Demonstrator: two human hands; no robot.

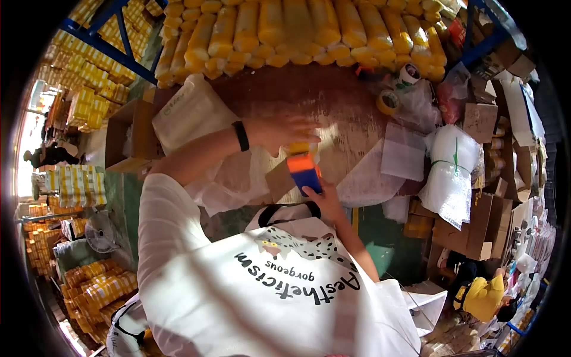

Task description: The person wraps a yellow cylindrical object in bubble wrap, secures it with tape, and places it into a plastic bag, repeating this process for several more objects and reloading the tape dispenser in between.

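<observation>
My left hand point(282, 132) reaches over the worktable point(291, 95) with its fingers stretched out, resting at a small yellow item point(299, 147) that lies partly under it. A black band circles that wrist. In my right hand point(326, 199) is a blue and orange handheld tool point(304, 174), its orange end close to the yellow item. A brown cardboard piece point(281, 181) lies beside the tool, and clear plastic film point(235, 181) is spread below my left forearm.
Wrapped yellow rolls point(297, 27) are stacked along the table's back. Tape rolls point(388, 102), bubble wrap point(452, 169) and cardboard boxes point(470, 226) are on the right. An open carton point(132, 137) stands left. A person in yellow point(483, 297) is at lower right.
</observation>
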